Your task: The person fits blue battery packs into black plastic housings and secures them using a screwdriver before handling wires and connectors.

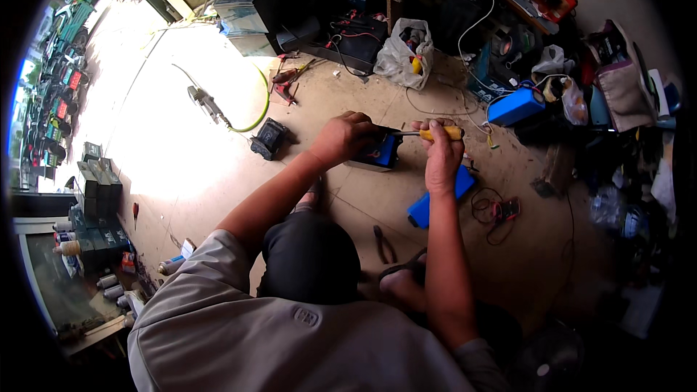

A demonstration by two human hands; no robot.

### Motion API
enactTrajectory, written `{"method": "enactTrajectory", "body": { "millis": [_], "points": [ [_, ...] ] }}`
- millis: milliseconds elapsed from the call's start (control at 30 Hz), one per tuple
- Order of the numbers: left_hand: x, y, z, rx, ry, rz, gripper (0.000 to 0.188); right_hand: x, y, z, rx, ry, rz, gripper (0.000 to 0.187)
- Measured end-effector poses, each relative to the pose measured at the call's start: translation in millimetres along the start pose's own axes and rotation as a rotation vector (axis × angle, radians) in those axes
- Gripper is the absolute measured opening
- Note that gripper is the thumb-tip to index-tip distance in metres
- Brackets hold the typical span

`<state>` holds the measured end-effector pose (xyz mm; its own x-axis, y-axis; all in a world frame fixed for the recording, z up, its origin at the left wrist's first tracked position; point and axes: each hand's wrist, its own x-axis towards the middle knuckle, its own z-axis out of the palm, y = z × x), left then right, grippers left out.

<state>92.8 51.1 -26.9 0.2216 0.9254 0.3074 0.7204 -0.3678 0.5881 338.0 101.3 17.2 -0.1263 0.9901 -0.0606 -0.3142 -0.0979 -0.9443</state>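
Observation:
My right hand [441, 154] is closed round the yellow-orange handle of a screwdriver [454, 133]. Its metal shaft points left, and its tip reaches the upper right edge of a black box [373, 167] with something blue inside. From the left, my left hand [348, 136] grips the box's top edge, fingers curled over it; the fingertips are partly hidden. On the floor just below my right wrist lies a blue wrapped battery pack [420, 212]. A black plastic housing [269, 139] sits to the left of the box.
Pliers [384, 245] lie near my feet, and a red multimeter [506, 209] with coiled leads is to the right. Further off are a green hose [262, 105], red-handled tools [287, 86], a white plastic bag [405, 52] and another blue pack [516, 107]. Clutter lines the right side.

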Motion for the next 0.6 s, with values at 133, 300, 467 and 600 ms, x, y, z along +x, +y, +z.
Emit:
{"method": "enactTrajectory", "body": {
  "millis": [133,300,467,600],
  "points": [
    [1,7,-2,0.126,0.008,0.070,0.020,2,2,0,0.004,-0.001,-0.012,0.012],
    [1,6,4,0.096,0.099,0.023,0.017,2,3,2,0.035,0.003,-0.018,0.012],
    [17,27,6,-0.001,0.063,-0.526,0.020,2,3,0,0.041,0.010,-0.009,0.011],
    [15,8,17,-0.209,0.165,-0.479,0.026,1,3,3,0.061,0.004,-0.007,0.011]
  ]
}}
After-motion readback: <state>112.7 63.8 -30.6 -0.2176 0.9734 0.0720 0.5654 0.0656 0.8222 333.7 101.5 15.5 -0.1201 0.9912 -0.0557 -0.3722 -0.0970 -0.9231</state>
